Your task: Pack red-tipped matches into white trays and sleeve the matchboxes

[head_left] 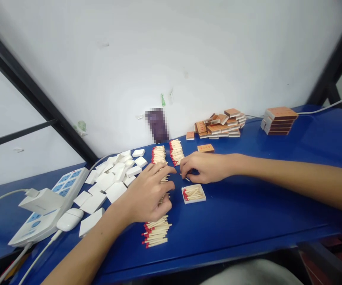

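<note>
My left hand (pixel 148 192) reaches over a row of loose red-tipped matches, its fingers apart and partly hiding them. Below it, more matches (pixel 156 233) lie in a heap. My right hand (pixel 205 167) is bent low, fingertips closed around a single match (pixel 185 177); part of the grip is hidden. Just below that hand stands a white inner tray (pixel 195 201) with several matches inside, heads to the left. Beyond the hands lie two more match heaps, one on the left (pixel 159 153) and one on the right (pixel 176 152).
White matchbox trays (pixel 116 174) lie piled at the left, beside a power strip (pixel 70 186) with a charger (pixel 42 200) and a white mouse-like object (pixel 70 219). Orange matchbox sleeves (pixel 222 126) are heaped at the back; a box stack (pixel 278 118) stands right. One box (pixel 205 148) lies nearer.
</note>
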`<state>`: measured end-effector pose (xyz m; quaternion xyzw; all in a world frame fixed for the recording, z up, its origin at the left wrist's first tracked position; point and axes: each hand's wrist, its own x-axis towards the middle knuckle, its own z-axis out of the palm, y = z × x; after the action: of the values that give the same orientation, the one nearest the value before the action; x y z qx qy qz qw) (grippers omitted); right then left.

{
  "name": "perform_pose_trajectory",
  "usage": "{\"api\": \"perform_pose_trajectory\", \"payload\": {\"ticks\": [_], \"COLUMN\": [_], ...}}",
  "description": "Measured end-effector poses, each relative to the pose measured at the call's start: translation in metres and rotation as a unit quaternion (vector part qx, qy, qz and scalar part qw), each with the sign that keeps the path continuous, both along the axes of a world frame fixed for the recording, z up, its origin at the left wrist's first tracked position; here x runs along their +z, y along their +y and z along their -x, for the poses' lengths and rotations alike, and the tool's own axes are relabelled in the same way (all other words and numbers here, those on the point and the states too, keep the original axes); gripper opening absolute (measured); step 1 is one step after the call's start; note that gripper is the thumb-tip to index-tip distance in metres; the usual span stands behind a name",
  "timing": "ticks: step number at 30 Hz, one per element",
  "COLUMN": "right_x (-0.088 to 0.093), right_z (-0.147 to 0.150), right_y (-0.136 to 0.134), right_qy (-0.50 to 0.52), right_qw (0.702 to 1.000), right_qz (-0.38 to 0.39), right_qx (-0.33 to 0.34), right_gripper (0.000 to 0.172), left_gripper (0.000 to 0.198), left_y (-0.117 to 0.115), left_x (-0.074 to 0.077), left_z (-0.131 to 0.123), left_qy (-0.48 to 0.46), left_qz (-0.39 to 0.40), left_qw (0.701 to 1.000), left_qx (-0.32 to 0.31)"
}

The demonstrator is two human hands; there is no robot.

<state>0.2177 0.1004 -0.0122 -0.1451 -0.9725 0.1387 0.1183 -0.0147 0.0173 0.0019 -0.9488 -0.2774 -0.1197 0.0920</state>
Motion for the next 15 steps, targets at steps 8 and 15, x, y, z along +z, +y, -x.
{"api": "perform_pose_trajectory", "payload": {"ticks": [8,15], "right_x": [-0.005,0.008], "right_z": [-0.002,-0.006], "right_y": [-0.004,0.003], "right_qy": [-0.029,-0.1], "right_qw": [0.995,0.991], "right_qz": [-0.037,0.038], "right_qx": [-0.082,-0.085], "right_gripper": [0.003,0.011], "left_gripper": [0.02,0.018], "left_y": [0.002,0.003], "left_x": [-0.002,-0.003], "left_z": [0.004,0.003], "left_qy": [-0.023,-0.014], "left_qz": [-0.014,-0.042], "left_qw": [1.0,0.999], "left_qx": [0.01,0.012]}}
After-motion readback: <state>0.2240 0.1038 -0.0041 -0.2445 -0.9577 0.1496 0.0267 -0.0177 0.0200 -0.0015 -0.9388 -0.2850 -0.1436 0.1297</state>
